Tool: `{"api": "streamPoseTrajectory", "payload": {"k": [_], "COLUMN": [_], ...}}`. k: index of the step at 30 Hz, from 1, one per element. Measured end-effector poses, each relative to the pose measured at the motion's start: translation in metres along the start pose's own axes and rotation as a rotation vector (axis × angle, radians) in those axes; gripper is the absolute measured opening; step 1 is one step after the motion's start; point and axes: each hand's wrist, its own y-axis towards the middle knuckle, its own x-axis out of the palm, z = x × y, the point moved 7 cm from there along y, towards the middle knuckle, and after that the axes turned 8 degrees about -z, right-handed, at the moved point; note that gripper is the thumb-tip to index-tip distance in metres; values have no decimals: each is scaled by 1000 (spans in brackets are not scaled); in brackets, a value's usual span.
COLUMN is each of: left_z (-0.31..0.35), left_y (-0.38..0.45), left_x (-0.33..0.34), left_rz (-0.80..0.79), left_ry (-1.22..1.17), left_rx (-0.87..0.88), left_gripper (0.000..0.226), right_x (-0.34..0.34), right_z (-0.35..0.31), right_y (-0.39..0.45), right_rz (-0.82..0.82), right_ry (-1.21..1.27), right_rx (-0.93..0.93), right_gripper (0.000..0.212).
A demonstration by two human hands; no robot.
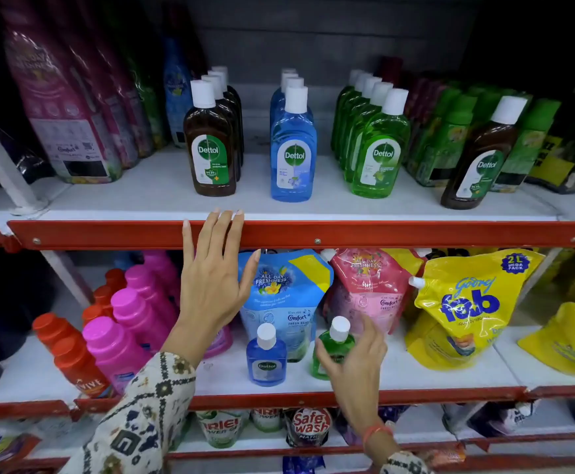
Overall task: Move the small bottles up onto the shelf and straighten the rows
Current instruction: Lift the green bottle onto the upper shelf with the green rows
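Two small bottles stand on the lower shelf (416,378): a small blue bottle (266,359) and a small green bottle (334,347), both with white caps. My right hand (354,364) curls around the small green bottle, thumb on its left side and fingers behind it. My left hand (212,275) is raised flat with fingers apart, fingertips resting over the red front rail (347,234) of the upper shelf (142,193). On that shelf stand rows of large bottles: brown (211,142), blue (293,145), green (378,145), and a lone tilted brown bottle (481,155) at the right.
Pink and purple refill pouches (63,107) lean at the upper left, green packs (450,131) at the upper right. On the lower shelf are pink bottles (132,313), orange bottles (67,350), blue and pink pouches (289,295) and yellow pouches (467,302). More pouches sit below.
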Motion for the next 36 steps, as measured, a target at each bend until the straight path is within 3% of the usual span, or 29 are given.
{"api": "streamPoseTrajectory", "payload": {"k": [4,10,19,28,36], "left_z": [2,0,1,-1,-5], "left_y": [-1,0,1,1,2], "left_x": [-1,-2,-3,-3,0], "left_rz": [32,76,50,6,-16], "left_ry": [-18,-22,-17,-65,-32], "left_rx": [-19,-5,-13,-6,40], "left_gripper": [57,54,54,58,56], "right_x": [21,28,-58,-174,-196], "right_z": [21,30,-33,-127,-143], "right_y": [-15,-14,6,70,150], "right_rz": [-30,41,113,332,429], "right_ry": [179,287,448,521,398], "right_rx": [272,363,141,-150,-143], "right_gripper": [94,73,72,69,73]}}
